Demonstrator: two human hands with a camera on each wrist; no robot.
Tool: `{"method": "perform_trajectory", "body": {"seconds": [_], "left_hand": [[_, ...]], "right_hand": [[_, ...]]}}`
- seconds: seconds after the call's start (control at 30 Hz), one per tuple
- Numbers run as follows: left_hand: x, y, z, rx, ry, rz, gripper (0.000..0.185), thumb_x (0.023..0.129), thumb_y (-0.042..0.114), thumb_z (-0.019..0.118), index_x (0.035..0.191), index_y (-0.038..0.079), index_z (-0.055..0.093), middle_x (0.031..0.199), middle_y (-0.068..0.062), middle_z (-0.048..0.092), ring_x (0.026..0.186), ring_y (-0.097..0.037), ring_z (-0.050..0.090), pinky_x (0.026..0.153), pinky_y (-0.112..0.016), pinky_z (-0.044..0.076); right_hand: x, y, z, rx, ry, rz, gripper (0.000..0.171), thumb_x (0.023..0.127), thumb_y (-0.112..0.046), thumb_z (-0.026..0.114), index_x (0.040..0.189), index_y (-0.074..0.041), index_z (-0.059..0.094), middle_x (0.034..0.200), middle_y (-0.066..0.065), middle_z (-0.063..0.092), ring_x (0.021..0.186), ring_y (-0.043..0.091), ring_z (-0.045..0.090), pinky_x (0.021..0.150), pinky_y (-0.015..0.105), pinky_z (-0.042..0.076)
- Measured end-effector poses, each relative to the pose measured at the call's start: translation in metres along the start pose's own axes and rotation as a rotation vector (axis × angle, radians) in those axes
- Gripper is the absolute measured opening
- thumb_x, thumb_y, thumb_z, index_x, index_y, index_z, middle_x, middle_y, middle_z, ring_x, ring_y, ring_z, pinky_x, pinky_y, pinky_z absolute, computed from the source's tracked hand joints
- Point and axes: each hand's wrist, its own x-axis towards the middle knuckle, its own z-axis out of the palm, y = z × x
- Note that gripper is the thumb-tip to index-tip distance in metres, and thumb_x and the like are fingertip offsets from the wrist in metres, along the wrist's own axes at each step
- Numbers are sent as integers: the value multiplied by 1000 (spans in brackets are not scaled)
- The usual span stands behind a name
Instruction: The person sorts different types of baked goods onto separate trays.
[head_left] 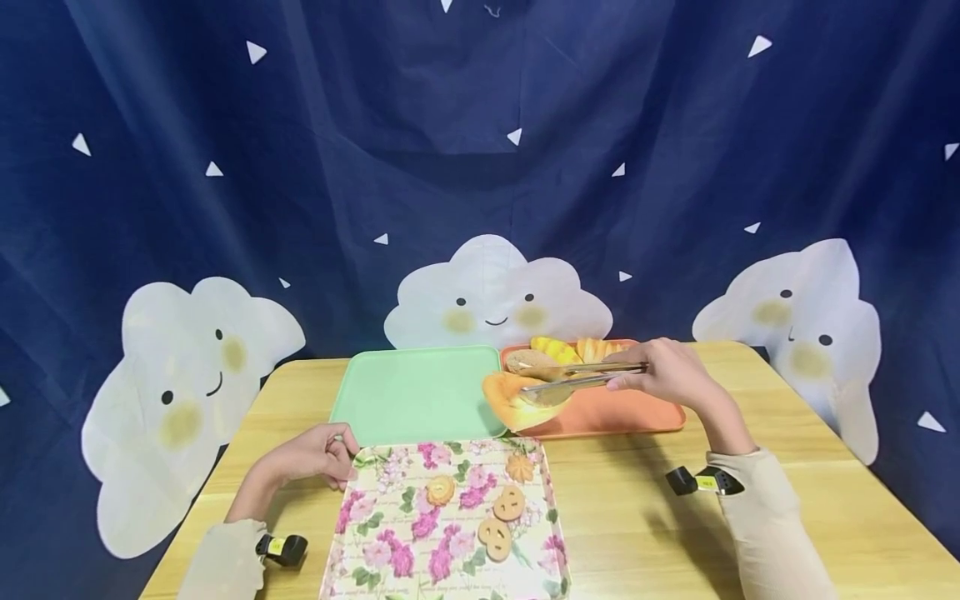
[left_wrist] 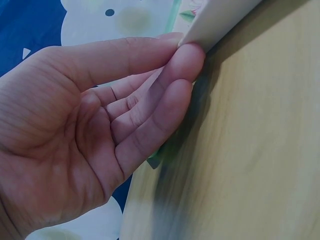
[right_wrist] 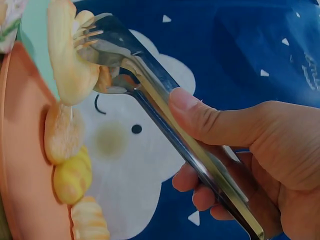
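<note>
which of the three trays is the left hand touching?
The floral tray, nearest the person: the left hand pinches its far-left corner. The green tray and orange tray lie farther back; the right hand holds tongs there.

Tongs [head_left: 581, 377]: metal, long and slim, lying near level, tips clamped on the bread, over the orange tray's left end.
Bread [head_left: 510, 400]: pale orange-yellow piece, curved, held tilted in the tong tips above the left edge of the orange tray [head_left: 622, 417].
Floral tray [head_left: 450, 517]: rectangular, pink flowers, flat at the tabletop's near edge, cookies on it.
</note>
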Motion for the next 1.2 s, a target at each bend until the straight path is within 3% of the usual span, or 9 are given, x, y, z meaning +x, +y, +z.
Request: {"method": "perform_trajectory", "body": {"seconds": [0.47, 0.7, 0.93, 1.2], "left_hand": [[2, -1, 3, -8, -20, 4, 30, 88, -3, 69, 106, -13, 47, 72, -2, 59, 70, -17, 68, 67, -32, 61], [2, 1, 2, -1, -13, -5, 31, 88, -2, 70, 105, -13, 47, 71, 0, 58, 69, -16, 65, 67, -30, 60], [1, 1, 1, 15, -10, 2, 31, 89, -2, 70, 106, -15, 47, 73, -3, 61, 68, -14, 66, 66, -30, 61], [1, 0, 0, -12, -11, 1, 31, 89, -2, 69, 107, -14, 47, 73, -4, 61, 69, -15, 67, 67, -31, 61]], "right_hand": [[-9, 20, 8, -35, -69, 75, 32, 75, -35, 89, 102, -20, 83, 82, -5, 76, 62, 7, 49, 53, 29, 37], [-12, 26, 6, -19, -73, 96, 36, 75, -39, 88, 105, -21, 82, 91, -1, 78, 66, 7, 52, 55, 29, 39], [-13, 30, 7, -35, -80, 110, 36, 75, -42, 88, 106, -23, 82, 103, 3, 79, 77, 13, 66, 56, 30, 43], [-11, 33, 11, -61, -83, 115, 34, 75, -36, 88, 104, -21, 82, 95, 2, 79, 73, 14, 63, 55, 31, 42]]}}
